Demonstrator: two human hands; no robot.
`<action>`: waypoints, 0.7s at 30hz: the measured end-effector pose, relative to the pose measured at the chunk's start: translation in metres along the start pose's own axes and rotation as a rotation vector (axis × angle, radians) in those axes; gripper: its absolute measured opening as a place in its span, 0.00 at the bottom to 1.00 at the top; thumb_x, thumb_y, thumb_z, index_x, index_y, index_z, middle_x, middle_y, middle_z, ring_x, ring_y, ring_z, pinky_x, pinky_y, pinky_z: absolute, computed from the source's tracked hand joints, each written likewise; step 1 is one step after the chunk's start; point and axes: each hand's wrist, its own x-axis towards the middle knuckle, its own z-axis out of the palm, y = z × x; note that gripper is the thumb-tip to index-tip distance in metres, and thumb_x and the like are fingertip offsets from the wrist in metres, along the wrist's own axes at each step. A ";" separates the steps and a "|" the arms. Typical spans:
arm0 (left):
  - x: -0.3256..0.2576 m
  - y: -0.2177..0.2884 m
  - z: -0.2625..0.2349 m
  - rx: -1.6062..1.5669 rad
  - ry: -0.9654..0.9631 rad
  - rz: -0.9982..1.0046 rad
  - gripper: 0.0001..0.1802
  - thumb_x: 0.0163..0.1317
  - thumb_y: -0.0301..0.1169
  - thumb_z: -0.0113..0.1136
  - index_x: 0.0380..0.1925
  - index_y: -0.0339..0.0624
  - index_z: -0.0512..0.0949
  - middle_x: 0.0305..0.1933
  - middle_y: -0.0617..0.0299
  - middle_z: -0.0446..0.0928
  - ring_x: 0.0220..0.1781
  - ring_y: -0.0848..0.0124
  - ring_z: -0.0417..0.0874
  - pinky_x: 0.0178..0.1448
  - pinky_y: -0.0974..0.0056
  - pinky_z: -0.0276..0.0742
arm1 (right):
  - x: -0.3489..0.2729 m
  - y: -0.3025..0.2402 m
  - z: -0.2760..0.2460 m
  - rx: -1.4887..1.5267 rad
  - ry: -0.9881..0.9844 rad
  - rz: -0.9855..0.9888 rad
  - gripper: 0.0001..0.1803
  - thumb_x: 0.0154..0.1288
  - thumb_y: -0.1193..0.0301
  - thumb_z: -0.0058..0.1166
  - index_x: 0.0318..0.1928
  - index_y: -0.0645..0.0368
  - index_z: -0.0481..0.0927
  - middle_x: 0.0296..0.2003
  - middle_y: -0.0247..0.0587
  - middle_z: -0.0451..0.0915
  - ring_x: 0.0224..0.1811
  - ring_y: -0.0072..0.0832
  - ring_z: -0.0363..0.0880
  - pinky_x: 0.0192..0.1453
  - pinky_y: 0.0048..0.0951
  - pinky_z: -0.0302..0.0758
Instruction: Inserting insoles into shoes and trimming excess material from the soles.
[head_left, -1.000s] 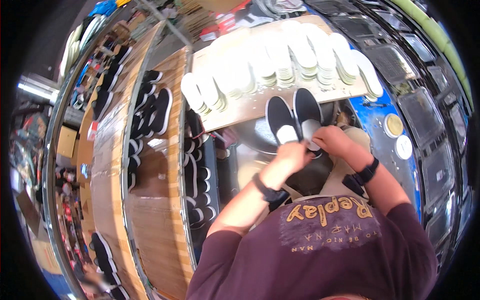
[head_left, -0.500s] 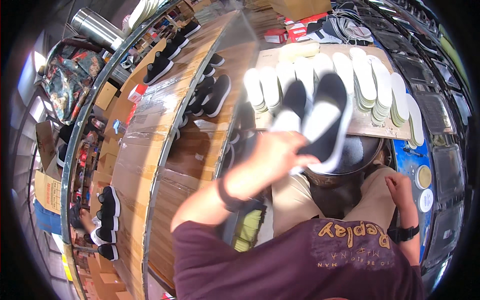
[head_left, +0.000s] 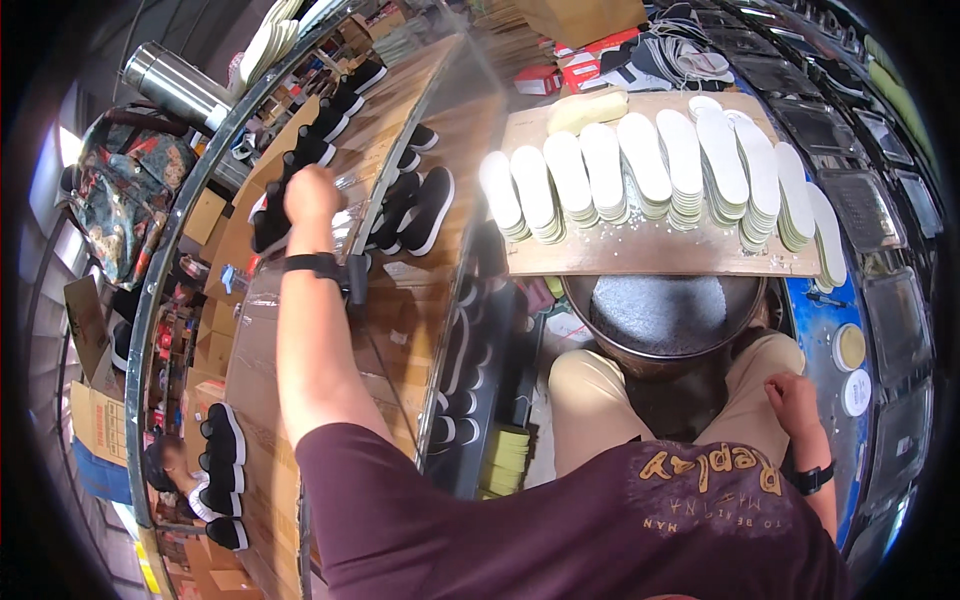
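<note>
My left hand point(head_left: 315, 200) is stretched out to the shelf board on the left, closed on a pair of black slip-on shoes point(head_left: 270, 222). The hand hides part of the shoes, which are at the board's surface, beside a row of similar black shoes point(head_left: 328, 122) with white soles. My right hand point(head_left: 795, 400) lies by my right thigh with its fingers curled in, and nothing shows in it. In front of me, stacks of white insoles point(head_left: 642, 160) lie in a row on a brown board point(head_left: 650, 262).
Below the insole board stands a round dark metal tub point(head_left: 640, 362). More black shoes point(head_left: 428, 212) sit on the lower shelf, and several point(head_left: 224, 450) stand at the near left. Round lids point(head_left: 848, 347) lie on the blue surface at right. Another person point(head_left: 180, 470) is at lower left.
My left hand has carried the pair of black shoes from above the insoles leftward to the upper shelf board. The insole stacks are uncovered now. My right hand has hardly moved.
</note>
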 end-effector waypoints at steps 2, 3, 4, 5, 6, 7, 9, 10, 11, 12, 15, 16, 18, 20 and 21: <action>-0.027 0.045 0.013 -0.083 0.196 0.240 0.12 0.60 0.37 0.55 0.28 0.44 0.84 0.32 0.49 0.82 0.35 0.51 0.84 0.39 0.49 0.81 | -0.001 0.002 0.002 -0.012 0.001 -0.023 0.05 0.57 0.71 0.57 0.32 0.58 0.83 0.28 0.50 0.81 0.33 0.49 0.80 0.38 0.44 0.75; -0.054 0.092 0.011 -0.218 0.213 0.324 0.11 0.59 0.36 0.55 0.27 0.43 0.83 0.31 0.50 0.82 0.33 0.51 0.84 0.39 0.49 0.81 | -0.004 0.005 0.000 -0.035 -0.002 -0.021 0.05 0.58 0.70 0.57 0.31 0.58 0.83 0.28 0.50 0.81 0.32 0.50 0.80 0.37 0.44 0.75; -0.081 0.124 0.011 -0.374 0.170 0.335 0.10 0.58 0.35 0.56 0.27 0.43 0.83 0.31 0.50 0.82 0.35 0.51 0.84 0.40 0.50 0.80 | -0.005 0.006 -0.001 -0.035 0.000 -0.010 0.05 0.58 0.70 0.57 0.31 0.58 0.83 0.28 0.50 0.81 0.32 0.50 0.80 0.37 0.44 0.75; -0.109 0.153 0.007 -0.521 0.176 0.482 0.08 0.57 0.33 0.57 0.27 0.43 0.82 0.30 0.50 0.81 0.35 0.51 0.83 0.39 0.51 0.79 | -0.003 0.002 -0.004 -0.062 0.005 0.007 0.06 0.58 0.69 0.57 0.31 0.57 0.83 0.28 0.50 0.81 0.32 0.50 0.79 0.37 0.45 0.75; -0.135 0.170 0.014 -0.562 0.083 0.533 0.06 0.56 0.31 0.61 0.31 0.44 0.83 0.33 0.52 0.82 0.37 0.53 0.83 0.44 0.54 0.79 | 0.000 -0.001 -0.007 -0.082 0.015 0.018 0.07 0.58 0.68 0.57 0.31 0.57 0.83 0.28 0.50 0.81 0.31 0.50 0.79 0.36 0.45 0.75; -0.167 0.195 0.018 -0.609 0.005 0.534 0.05 0.55 0.30 0.61 0.30 0.43 0.83 0.32 0.52 0.82 0.38 0.52 0.83 0.44 0.54 0.78 | 0.002 0.002 -0.006 -0.072 0.027 0.003 0.07 0.59 0.67 0.57 0.31 0.57 0.83 0.28 0.50 0.81 0.32 0.51 0.79 0.36 0.46 0.75; -0.231 0.234 0.025 -0.701 -0.162 0.601 0.06 0.57 0.31 0.61 0.30 0.42 0.83 0.31 0.49 0.80 0.35 0.49 0.81 0.42 0.51 0.77 | 0.001 0.006 -0.012 -0.084 0.053 0.015 0.07 0.59 0.67 0.56 0.31 0.56 0.82 0.28 0.50 0.81 0.32 0.51 0.78 0.36 0.47 0.74; -0.261 0.249 0.031 -0.763 -0.221 0.656 0.06 0.56 0.30 0.59 0.31 0.41 0.82 0.32 0.47 0.80 0.36 0.49 0.81 0.43 0.51 0.77 | -0.001 0.008 -0.015 -0.092 0.068 0.031 0.07 0.59 0.67 0.56 0.30 0.56 0.82 0.28 0.49 0.80 0.32 0.51 0.78 0.36 0.47 0.74; -0.291 0.256 0.052 -0.766 -0.334 0.693 0.06 0.55 0.28 0.58 0.32 0.40 0.82 0.32 0.47 0.79 0.37 0.48 0.81 0.44 0.50 0.77 | 0.000 0.013 -0.017 -0.097 0.086 0.032 0.06 0.59 0.67 0.56 0.30 0.56 0.82 0.28 0.49 0.80 0.32 0.51 0.78 0.36 0.47 0.74; -0.325 0.266 0.063 -0.864 -0.361 0.703 0.08 0.52 0.25 0.56 0.33 0.39 0.81 0.34 0.49 0.79 0.40 0.49 0.80 0.47 0.50 0.77 | -0.004 0.022 -0.020 -0.106 0.108 0.052 0.06 0.58 0.68 0.56 0.30 0.56 0.81 0.28 0.49 0.80 0.32 0.51 0.78 0.35 0.47 0.74; -0.408 0.281 0.091 -0.915 -0.590 0.749 0.17 0.48 0.21 0.55 0.40 0.39 0.81 0.42 0.50 0.79 0.47 0.50 0.78 0.53 0.52 0.75 | -0.021 0.048 -0.039 -0.142 0.137 0.153 0.06 0.59 0.68 0.54 0.31 0.55 0.81 0.30 0.49 0.81 0.35 0.50 0.79 0.38 0.46 0.75; -0.430 0.283 0.100 -0.915 -0.614 0.788 0.18 0.47 0.21 0.55 0.42 0.38 0.80 0.44 0.48 0.79 0.49 0.50 0.77 0.55 0.53 0.74 | -0.032 0.062 -0.043 -0.143 0.161 0.179 0.06 0.59 0.68 0.54 0.31 0.55 0.81 0.30 0.49 0.80 0.36 0.49 0.79 0.39 0.46 0.76; -0.463 0.287 0.109 -0.778 -0.708 0.854 0.26 0.46 0.24 0.61 0.51 0.36 0.75 0.52 0.47 0.76 0.58 0.51 0.73 0.70 0.45 0.59 | -0.059 0.103 -0.047 -0.186 0.218 0.299 0.06 0.60 0.68 0.54 0.32 0.56 0.82 0.33 0.49 0.81 0.38 0.49 0.79 0.42 0.45 0.76; -0.478 0.293 0.097 -0.718 -0.603 0.880 0.31 0.43 0.24 0.65 0.53 0.38 0.72 0.52 0.49 0.75 0.60 0.54 0.71 0.74 0.44 0.51 | -0.095 0.139 -0.062 -0.273 0.195 0.498 0.07 0.59 0.69 0.55 0.35 0.56 0.82 0.38 0.47 0.80 0.42 0.47 0.80 0.46 0.43 0.76; -0.484 0.293 0.104 -0.711 -0.525 0.883 0.31 0.43 0.24 0.64 0.52 0.39 0.71 0.51 0.50 0.74 0.60 0.54 0.71 0.74 0.44 0.51 | -0.114 0.157 -0.070 -0.294 0.243 0.537 0.07 0.58 0.70 0.56 0.36 0.56 0.82 0.40 0.46 0.80 0.44 0.47 0.79 0.48 0.43 0.76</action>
